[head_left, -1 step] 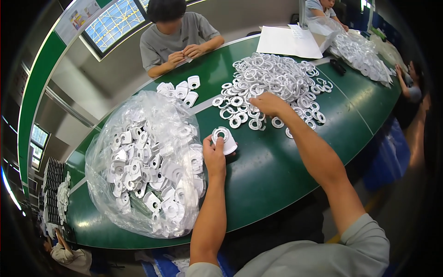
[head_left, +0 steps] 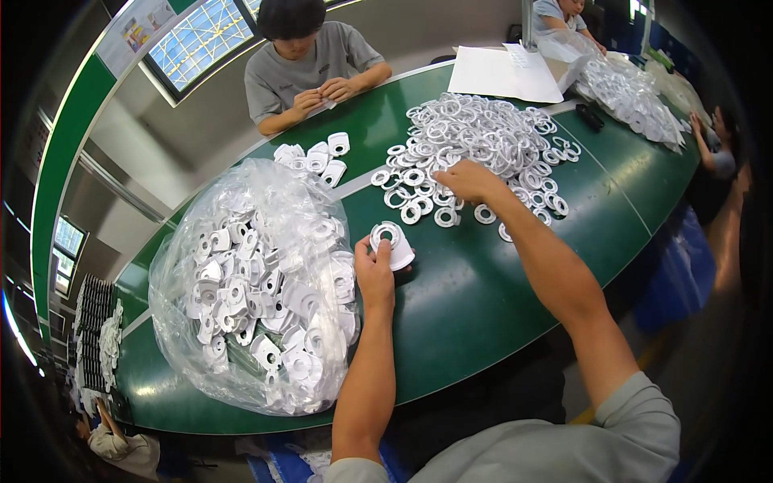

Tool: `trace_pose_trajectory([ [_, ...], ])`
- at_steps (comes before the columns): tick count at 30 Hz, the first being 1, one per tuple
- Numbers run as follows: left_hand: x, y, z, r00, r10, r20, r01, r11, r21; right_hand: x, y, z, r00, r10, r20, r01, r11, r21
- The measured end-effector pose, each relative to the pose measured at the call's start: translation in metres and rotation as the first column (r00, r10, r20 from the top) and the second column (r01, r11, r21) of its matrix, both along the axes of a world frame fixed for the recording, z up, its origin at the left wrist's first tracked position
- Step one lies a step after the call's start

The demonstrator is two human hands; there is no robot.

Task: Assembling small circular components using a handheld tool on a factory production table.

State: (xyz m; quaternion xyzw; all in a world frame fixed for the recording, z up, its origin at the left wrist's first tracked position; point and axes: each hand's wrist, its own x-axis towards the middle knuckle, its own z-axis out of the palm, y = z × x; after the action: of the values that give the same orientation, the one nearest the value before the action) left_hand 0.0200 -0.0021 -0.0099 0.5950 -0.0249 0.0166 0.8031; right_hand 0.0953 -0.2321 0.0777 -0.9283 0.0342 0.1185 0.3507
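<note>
In the head view, the left hand (head_left: 375, 270) grips a white plate (head_left: 400, 256) above the counter (head_left: 459, 298), between the bag (head_left: 171, 298) and the rings (head_left: 459, 129). Its thumb lies on the upper face near a round collar, and the other fingers seem to go underneath, where they are mostly hidden. The plate is broad at one end and rounded at the other, with a hole in the collar.

The right hand (head_left: 469, 182) is at the near edge of the heaped rings, its fingers curled and pointing left. Whether they pinch a ring, I cannot tell. More white plates fill the clear bag, just left of the left hand.

The plate looks like thin moulded plastic: likely light, stiff and a little slick, not easily broken. It would be best held by its flat sides, thumb above and fingers below, clear of the hole. The rings look light and firm too, but narrow and tangled; pinching one by its outer rim should separate it best.
</note>
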Motion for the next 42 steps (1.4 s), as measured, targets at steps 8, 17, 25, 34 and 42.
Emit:
trace_pose_trajectory([
  [8,0.004,-0.003,0.008,1.000,-0.004,-0.004,0.004,0.999,-0.046,0.004,0.013,-0.008,0.986,0.028,0.165,0.055,0.877,-0.478],
  [17,0.002,-0.006,-0.005,1.000,-0.013,-0.018,0.012,0.999,-0.046,-0.046,0.028,-0.028,0.673,0.270,0.689,0.114,0.882,-0.457],
  [25,0.005,0.002,0.000,0.991,0.130,0.009,-0.127,0.978,-0.164,-0.100,0.063,-0.067,0.506,0.464,0.727,-0.215,0.884,-0.414],
  [34,0.010,0.007,0.000,0.992,0.130,0.004,-0.127,0.978,-0.164,-0.080,0.059,-0.060,0.898,0.243,0.367,-0.072,0.904,-0.422],
  [42,0.006,0.006,-0.006,0.995,0.098,0.008,-0.096,0.989,-0.115,-0.069,0.029,-0.041,0.937,0.059,0.345,-0.096,0.991,0.090],
])
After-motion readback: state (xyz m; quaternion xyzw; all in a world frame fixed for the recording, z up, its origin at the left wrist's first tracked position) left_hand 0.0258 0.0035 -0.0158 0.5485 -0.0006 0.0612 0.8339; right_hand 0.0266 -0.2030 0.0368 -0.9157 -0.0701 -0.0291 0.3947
